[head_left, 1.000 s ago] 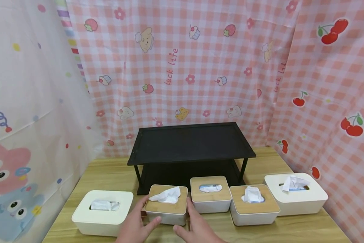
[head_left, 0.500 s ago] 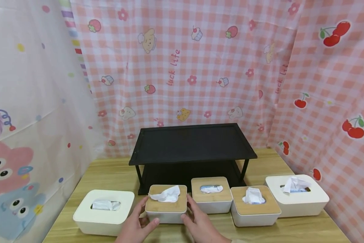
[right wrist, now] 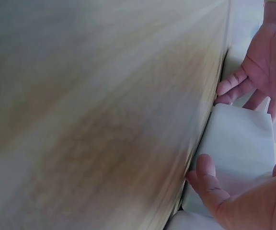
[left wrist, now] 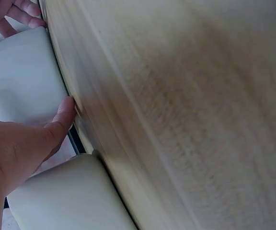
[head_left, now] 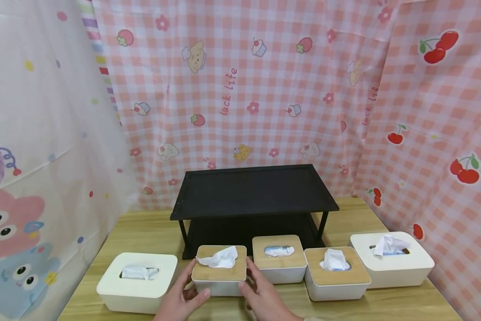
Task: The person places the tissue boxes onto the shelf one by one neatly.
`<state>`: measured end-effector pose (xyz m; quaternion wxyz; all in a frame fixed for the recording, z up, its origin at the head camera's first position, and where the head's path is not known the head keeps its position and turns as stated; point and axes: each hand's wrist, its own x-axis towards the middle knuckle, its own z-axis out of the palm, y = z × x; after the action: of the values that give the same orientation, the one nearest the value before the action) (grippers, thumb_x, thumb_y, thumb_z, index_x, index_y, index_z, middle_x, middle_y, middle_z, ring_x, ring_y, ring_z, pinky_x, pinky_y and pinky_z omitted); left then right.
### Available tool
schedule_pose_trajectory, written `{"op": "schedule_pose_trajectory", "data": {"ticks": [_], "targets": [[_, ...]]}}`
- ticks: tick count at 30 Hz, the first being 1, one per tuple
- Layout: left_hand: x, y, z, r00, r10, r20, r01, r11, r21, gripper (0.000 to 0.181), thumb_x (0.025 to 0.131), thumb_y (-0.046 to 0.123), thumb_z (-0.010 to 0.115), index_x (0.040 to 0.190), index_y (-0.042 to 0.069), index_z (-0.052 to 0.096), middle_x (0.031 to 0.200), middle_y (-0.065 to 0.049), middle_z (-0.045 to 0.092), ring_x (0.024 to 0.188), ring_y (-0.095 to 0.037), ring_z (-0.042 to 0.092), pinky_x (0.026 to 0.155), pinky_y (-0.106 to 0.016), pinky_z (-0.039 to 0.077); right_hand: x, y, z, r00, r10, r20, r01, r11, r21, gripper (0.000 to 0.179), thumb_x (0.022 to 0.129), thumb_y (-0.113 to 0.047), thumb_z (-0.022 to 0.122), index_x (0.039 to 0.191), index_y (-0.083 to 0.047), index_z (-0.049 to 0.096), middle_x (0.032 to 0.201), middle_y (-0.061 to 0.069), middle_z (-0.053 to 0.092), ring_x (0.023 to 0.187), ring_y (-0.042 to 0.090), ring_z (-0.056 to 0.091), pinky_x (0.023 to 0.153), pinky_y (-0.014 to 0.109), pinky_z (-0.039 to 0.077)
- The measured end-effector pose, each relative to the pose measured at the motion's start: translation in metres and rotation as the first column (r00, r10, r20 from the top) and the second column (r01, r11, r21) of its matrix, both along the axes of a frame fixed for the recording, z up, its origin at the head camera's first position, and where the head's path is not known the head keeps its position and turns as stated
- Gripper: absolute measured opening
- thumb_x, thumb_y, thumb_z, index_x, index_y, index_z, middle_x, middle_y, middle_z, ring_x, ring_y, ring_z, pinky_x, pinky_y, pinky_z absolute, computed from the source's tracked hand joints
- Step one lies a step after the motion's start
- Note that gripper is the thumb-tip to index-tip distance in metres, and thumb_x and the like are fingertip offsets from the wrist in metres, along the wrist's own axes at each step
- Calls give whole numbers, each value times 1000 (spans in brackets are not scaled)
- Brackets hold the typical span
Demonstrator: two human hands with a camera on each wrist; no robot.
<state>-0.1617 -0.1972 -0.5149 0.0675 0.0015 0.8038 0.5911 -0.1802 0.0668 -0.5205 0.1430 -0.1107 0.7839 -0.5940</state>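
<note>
In the head view, both hands hold a white tissue box (head_left: pixel 219 287) with a wooden lid and a tissue sticking out. My left hand (head_left: pixel 180 296) has its fingers along the left side and its thumb at the front corner. Opposite, my right hand (head_left: pixel 264 298) has fingers at the right side and its thumb against the front. In the left wrist view, the left thumb lies by the lower edge of that tissue box (left wrist: pixel 28 72). The right wrist view has the right thumb over the front of the same tissue box (right wrist: pixel 238 139). Some fingers are partly hidden.
An all-white tissue box (head_left: pixel 137 301) stands to the left. Two wood-lidded tissue boxes (head_left: pixel 279 271) (head_left: pixel 336 292) and another all-white tissue box (head_left: pixel 396 274) stand to the right. Behind them is a black two-tier rack (head_left: pixel 252 191) on the wooden table (head_left: pixel 144 227), with patterned cloth around.
The held tissue box has shifted slightly left and sits squarer to the front. My right hand has closed in, its thumb now against the front. The other boxes stay put.
</note>
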Motion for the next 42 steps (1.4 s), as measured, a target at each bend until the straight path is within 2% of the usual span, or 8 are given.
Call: {"op": "schedule_pose_trajectory", "data": {"ticks": [5,8,16,23,28,29,35,42], "targets": [[1,0,-1,1000,-18,10,18,999,39,101,93,31,84,170,8,22,158,-45,38,117,-38,72,93,-42,64,1,-3,-1,999,-24,21,24,1000,-11,76,110,-39,59,172,-14,22,169,31,35,148,45,47,106,54,54],[1,0,-1,999,-42,10,41,997,71,102,94,29,83,170,7,20,160,-46,34,123,-43,70,96,-45,63,3,-3,-1,999,-31,18,31,999,-8,76,111,-38,58,172,-13,21,170,31,33,150,48,45,106,55,55],[2,3,1,999,-44,7,43,993,112,100,96,26,81,171,6,18,162,-47,28,132,-51,62,101,-51,61,6,-2,2,1000,-26,-14,27,999,32,75,113,-41,53,173,-14,18,171,30,32,150,43,46,114,61,46],[0,7,1,1000,16,6,-17,995,96,96,96,30,80,170,8,24,164,-43,32,130,-46,63,103,-48,59,8,-4,4,999,-37,-29,39,998,45,74,112,-42,53,173,-17,18,171,28,33,154,45,41,118,63,43],[-6,6,-2,997,43,62,-47,997,65,98,96,39,81,171,13,23,168,-35,32,131,-40,63,103,-41,58,8,-4,4,998,-32,-59,35,998,51,74,113,-40,53,173,-16,18,171,28,33,156,47,38,120,66,39],[-6,5,-2,997,40,62,-44,996,73,99,95,40,80,171,13,22,168,-36,32,130,-41,63,104,-45,58,8,-4,4,997,-31,-68,34,998,50,74,113,-39,53,173,-15,18,171,28,33,156,47,38,121,66,38],[-2,7,9,998,25,55,-31,994,104,99,96,36,79,172,16,19,166,-38,31,131,-46,62,104,-53,57,6,-6,8,997,-17,-81,19,1000,24,74,114,-36,52,173,-12,16,173,28,29,159,46,33,124,65,31],[-2,8,15,997,55,62,-61,994,95,100,97,38,78,172,16,16,165,-33,36,127,-38,64,103,-50,57,5,-11,11,990,-13,-142,18,999,29,73,114,-37,51,173,-10,15,175,25,27,160,44,31,124,63,33]]}}
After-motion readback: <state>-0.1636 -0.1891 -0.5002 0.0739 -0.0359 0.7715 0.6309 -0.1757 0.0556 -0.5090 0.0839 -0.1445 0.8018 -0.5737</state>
